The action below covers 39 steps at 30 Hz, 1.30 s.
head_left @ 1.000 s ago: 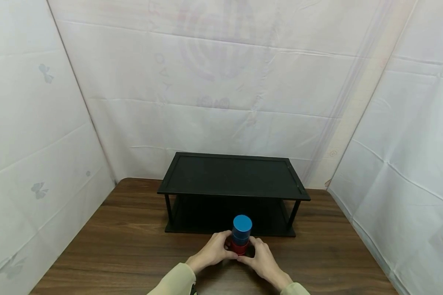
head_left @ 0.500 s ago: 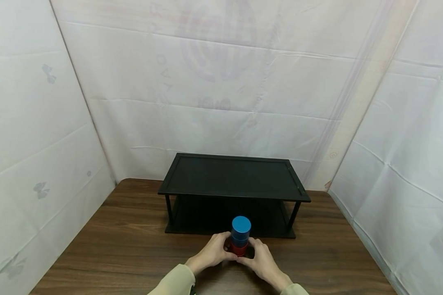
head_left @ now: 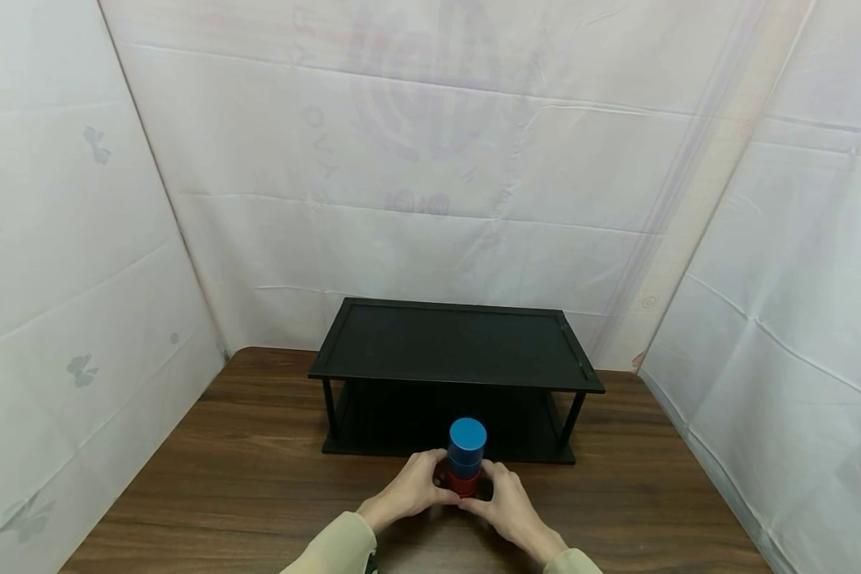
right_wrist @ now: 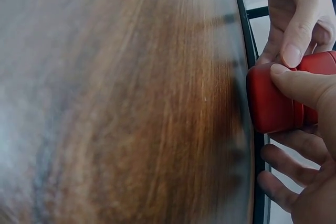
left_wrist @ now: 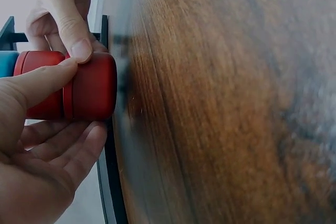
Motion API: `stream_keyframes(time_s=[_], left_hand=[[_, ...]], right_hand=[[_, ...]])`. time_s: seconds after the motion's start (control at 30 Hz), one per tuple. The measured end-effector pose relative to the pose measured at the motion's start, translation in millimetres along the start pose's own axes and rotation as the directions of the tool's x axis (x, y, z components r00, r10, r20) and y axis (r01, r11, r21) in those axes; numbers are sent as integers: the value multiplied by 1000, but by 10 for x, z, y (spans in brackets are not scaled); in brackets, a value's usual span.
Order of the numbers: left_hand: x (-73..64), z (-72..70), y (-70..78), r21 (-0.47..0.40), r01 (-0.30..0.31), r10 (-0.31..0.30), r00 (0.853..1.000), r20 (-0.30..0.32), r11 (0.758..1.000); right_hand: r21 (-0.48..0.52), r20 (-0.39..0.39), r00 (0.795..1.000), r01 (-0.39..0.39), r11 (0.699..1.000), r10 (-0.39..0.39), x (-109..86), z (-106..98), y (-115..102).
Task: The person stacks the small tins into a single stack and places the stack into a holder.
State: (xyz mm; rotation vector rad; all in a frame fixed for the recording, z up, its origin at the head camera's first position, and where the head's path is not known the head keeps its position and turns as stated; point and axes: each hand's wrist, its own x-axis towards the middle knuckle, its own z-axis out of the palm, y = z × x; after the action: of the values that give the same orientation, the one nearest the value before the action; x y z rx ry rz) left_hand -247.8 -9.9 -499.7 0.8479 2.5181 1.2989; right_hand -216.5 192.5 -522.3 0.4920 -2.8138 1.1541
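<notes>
A round blue tin [head_left: 467,442] stands upright on a round red tin [head_left: 462,484], in front of the shelf's lower board. Low on the stack, my left hand [head_left: 410,488] grips the red tin from the left, and my right hand [head_left: 511,504] grips it from the right. Both thumbs meet across its near side. In the left wrist view the red tin [left_wrist: 93,87] shows a seam around its body, with part of the blue tin [left_wrist: 7,62] at the frame's edge. The right wrist view shows the red tin's base [right_wrist: 268,98] close over the tabletop.
A black two-level shelf [head_left: 452,341] stands at the back of the brown wooden table [head_left: 244,478], just beyond the tins. White cloth walls [head_left: 416,183] enclose the table at the back and both sides.
Both hands keep their hold on the red tin. The stack has shifted very slightly to the left relative to the shelf.
</notes>
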Motion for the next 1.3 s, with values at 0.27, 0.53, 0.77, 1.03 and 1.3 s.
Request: stream_keyframes(time_s=[0.27, 0.53, 0.77, 1.03, 1.3], left_hand=[[-9, -35, 16, 14, -12, 12, 1000, -9, 1000], [-13, -49, 19, 28, -14, 15, 1000, -21, 999], [-20, -74, 41, 27, -27, 28, 999, -33, 999], [-35, -110, 69, 28, -32, 33, 999, -41, 999], [-29, -144, 93, 37, -50, 52, 997, -54, 998]], right_hand=[[6, 1, 1000, 10, 1000, -10, 15, -9, -29], [8, -3, 1000, 24, 1000, -24, 13, -30, -50], [3, -20, 999, 47, 999, -47, 13, -52, -88], [-9, -38, 997, 73, 997, -73, 17, -76, -130], [10, -18, 998, 65, 998, -64, 34, -141, -186]])
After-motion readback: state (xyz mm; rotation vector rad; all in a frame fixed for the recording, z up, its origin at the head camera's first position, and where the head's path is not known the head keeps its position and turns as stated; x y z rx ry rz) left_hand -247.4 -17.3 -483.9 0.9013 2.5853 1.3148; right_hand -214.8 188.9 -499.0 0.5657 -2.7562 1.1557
